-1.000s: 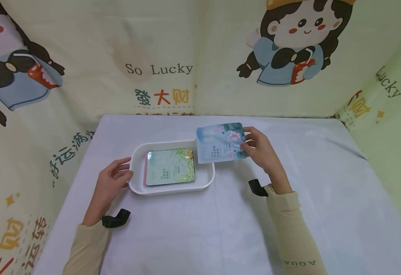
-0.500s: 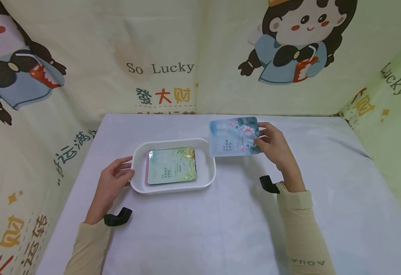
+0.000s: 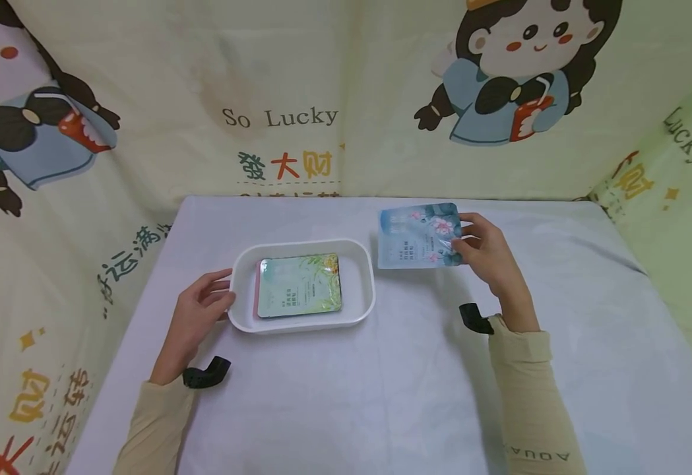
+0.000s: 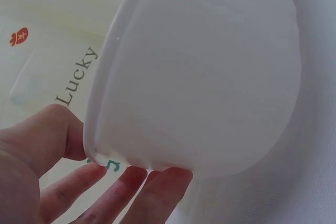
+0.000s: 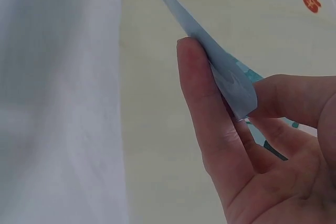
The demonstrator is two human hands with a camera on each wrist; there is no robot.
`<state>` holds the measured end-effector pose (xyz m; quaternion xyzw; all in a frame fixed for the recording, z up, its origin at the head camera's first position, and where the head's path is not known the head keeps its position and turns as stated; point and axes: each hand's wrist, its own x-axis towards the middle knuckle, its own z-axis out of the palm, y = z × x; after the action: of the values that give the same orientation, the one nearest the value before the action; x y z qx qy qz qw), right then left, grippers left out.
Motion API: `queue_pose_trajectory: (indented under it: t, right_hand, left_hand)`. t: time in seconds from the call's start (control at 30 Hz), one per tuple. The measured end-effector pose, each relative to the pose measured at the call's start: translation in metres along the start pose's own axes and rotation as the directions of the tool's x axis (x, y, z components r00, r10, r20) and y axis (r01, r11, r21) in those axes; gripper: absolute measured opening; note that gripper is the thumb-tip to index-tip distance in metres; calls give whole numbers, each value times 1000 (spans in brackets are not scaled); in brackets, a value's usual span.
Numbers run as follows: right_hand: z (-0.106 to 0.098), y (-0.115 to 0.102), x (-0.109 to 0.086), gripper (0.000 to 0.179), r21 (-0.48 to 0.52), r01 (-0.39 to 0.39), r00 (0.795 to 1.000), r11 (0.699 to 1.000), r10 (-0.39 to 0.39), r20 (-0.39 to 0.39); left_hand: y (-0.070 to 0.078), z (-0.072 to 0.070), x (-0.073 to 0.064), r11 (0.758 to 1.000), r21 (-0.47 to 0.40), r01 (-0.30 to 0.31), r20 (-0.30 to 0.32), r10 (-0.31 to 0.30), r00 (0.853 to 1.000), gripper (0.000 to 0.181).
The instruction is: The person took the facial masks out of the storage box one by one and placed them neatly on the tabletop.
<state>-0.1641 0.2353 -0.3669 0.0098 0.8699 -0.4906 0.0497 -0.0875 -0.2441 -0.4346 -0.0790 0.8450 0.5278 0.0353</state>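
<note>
R hand [image 3: 491, 254] pinches blue pkt [image 3: 417, 236] at R edge, rest juts L; L hand [image 3: 197, 316] grips tray [image 3: 356, 285] end

Left arm [image 3: 152, 429]: sleeved, between seven and eight o'clock in the head view, slanting toward half past twelve.
Left hand [image 3: 198, 307]: just past eight, pointing to one; it grips, the thumb bent, three fingers [image 4: 160, 192] slightly parted around seven in the wrist view.
Right arm [image 3: 532, 402]: sleeved, past four, leaning to half past eleven.
Right hand [image 3: 491, 257]: at three, pointing to eleven; thumb and fingers pinch.
</note>
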Motion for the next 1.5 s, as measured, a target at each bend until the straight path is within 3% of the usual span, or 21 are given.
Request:
queue_pose_trajectory:
  t: [0.37,0.93,1.5]
  right_hand:
    - [1,13,6,53,6,-34,999,999,34,-3]
    - [17,34,20,54,43,-85,990,995,79,117]
    - [32,54,29,56,-29,-146,985,989,148,92]
  left_hand:
    - [1,6,5,1000,-10,-6,-4,6,1000,51]
    - [0,2,-2,1000,-17,12,12,-11,1000,55]
    - [-3,2,-2,1000,15,7,10,-7,1000,55]
